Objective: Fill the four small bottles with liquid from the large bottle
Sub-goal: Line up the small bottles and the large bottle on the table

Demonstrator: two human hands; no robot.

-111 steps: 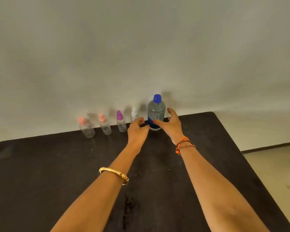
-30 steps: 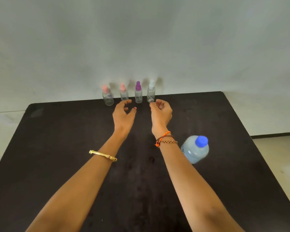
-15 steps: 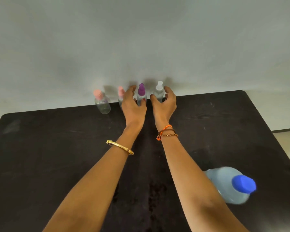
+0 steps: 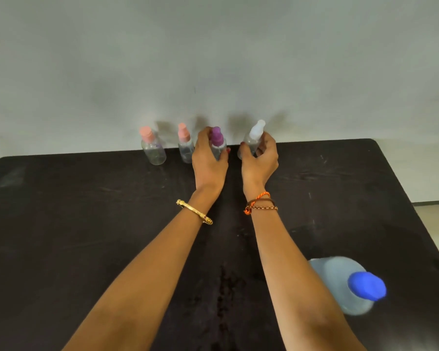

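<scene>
Several small clear bottles stand in a row at the far edge of the black table (image 4: 61,224). My left hand (image 4: 208,163) is wrapped around the purple-capped bottle (image 4: 217,138). My right hand (image 4: 260,160) grips the white-capped bottle (image 4: 255,134), which leans a little to the left. Two pink-capped bottles, one at the far left (image 4: 151,148) and one beside it (image 4: 184,145), stand free to the left of my hands. The large bottle (image 4: 340,282) with a blue cap (image 4: 366,285) stands upright at the near right, next to my right forearm.
A plain grey wall rises right behind the row of bottles. The table's right edge drops to a light floor at the right. A dark wet-looking smear runs down the table between my forearms.
Both hands have closed around the two rightmost small bottles, the left on the purple-capped one and the right on the white-capped one. The large bottle was set down at the near right before that.
</scene>
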